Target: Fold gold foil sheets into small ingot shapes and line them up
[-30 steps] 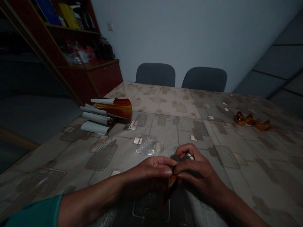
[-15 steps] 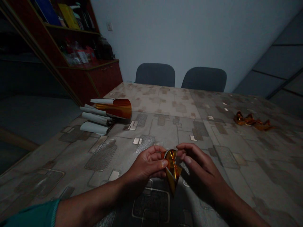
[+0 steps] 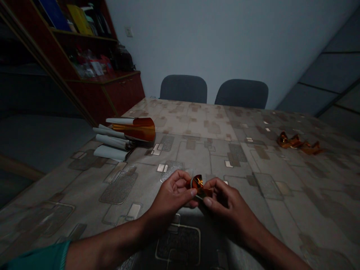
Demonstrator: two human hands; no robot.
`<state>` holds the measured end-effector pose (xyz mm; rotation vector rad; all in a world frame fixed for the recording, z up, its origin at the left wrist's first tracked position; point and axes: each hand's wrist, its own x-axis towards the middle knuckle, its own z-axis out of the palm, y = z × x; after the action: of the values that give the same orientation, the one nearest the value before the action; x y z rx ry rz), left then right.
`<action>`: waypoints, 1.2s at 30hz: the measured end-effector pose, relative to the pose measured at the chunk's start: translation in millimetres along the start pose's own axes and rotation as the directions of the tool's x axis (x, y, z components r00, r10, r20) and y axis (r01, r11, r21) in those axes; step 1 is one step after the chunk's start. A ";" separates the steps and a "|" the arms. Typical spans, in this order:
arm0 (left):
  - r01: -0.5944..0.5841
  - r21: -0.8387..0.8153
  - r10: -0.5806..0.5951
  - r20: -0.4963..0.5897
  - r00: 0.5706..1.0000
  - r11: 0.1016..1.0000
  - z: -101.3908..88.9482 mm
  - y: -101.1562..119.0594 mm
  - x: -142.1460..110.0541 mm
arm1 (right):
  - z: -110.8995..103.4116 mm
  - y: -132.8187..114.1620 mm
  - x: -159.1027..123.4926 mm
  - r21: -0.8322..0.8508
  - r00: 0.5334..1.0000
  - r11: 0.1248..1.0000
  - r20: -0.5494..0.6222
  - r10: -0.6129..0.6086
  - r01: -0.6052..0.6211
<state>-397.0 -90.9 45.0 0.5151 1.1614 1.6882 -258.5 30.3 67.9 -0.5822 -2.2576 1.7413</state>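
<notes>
Looks to be midway through shaping a small folded piece of gold foil paper (image 3: 198,181) over the near side of the patterned bench (image 3: 209,127). Pinched at one edge between thumb and fingers of the left hand (image 3: 177,190), at the other by the right hand (image 3: 226,198). Likely calls next for a steady left pinch while working the fold with the right, gently enough to spare the foil. Half a second ago, hung point-down, seemingly from the left alone; now tipped, without that hanging point showing. Can see no change in the gold foil shapes (image 3: 298,144) at right or curled sheets (image 3: 143,129) at left.
</notes>
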 end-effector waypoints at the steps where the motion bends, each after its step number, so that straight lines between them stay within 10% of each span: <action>1: -0.001 -0.003 0.001 -0.009 1.000 1.000 -0.1 0.4 0.0 | 0.0 -0.5 0.2 -0.026 1.000 1.000 -0.009 0.006 -0.006; 13: 0.088 0.126 -0.104 0.123 0.987 0.988 -0.1 11.5 -0.9 | -4.6 1.6 2.3 -0.093 0.992 0.996 -0.125 -0.015 0.004; 36: 0.067 0.089 -0.072 0.055 0.996 0.994 -0.9 7.7 -4.7 | -7.4 -1.1 2.3 -0.016 0.997 1.000 -0.083 -0.004 0.003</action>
<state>-399.4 -96.0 52.2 0.5681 1.2015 1.5587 -257.7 37.5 70.8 -0.6410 -2.2164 1.6679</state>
